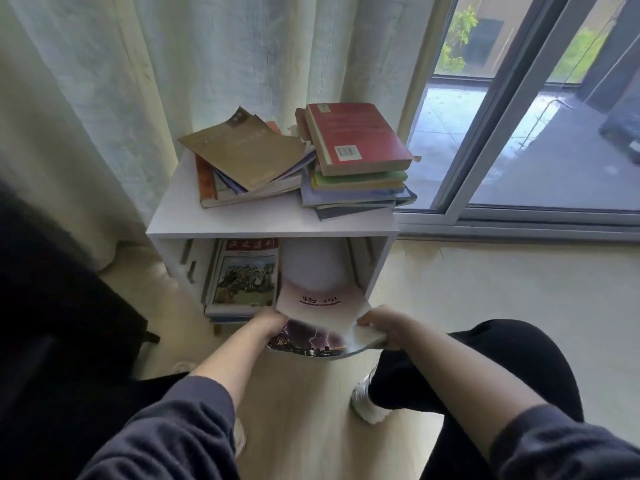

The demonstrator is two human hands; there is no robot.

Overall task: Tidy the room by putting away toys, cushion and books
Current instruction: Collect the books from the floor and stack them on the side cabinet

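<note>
Both hands hold one thin paperback (pixel 320 306) at the mouth of the white shelf's (pixel 270 225) lower compartment. The left hand (pixel 268 323) has its fingers curled round the left edge, and the right hand (pixel 377 325) pinches the right edge. It bows between them (light, floppy, glossy cover), so a grip nearer the spine would probably steady it. More books (pixel 246 275) lie just left of it in the same compartment, and two loose stacks (pixel 356 150) lie on top.

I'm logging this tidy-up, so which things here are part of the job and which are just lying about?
Job: lightning book, left hand, right hand, shelf, stacked books.
Lying about: curtain, window, shoe.
</note>
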